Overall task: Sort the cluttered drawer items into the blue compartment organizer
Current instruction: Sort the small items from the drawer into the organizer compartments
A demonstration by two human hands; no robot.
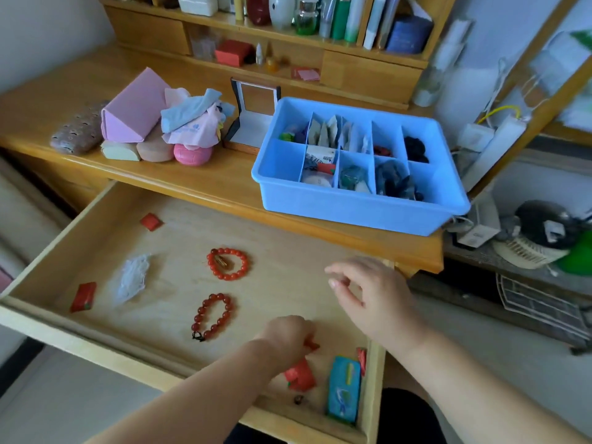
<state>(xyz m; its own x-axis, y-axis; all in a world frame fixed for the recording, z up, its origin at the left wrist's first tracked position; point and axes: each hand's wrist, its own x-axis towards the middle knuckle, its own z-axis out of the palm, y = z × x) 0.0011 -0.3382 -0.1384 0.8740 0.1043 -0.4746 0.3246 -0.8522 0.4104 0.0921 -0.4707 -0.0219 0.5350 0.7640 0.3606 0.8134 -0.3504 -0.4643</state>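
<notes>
Here, from the head camera, the left hand (285, 336) curls down onto a small red packet (312, 345) at the near right of the open drawer (96, 219), seemingly pinching it. The right hand (368, 293) hovers beside it, loosely open, empty. The blue compartment organizer (352, 209) sits on the desktop up and right, nearer the right hand.

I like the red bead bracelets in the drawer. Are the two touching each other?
Apart. The head view shows bare drawer floor between the upper bracelet and the lower bracelet.
</notes>
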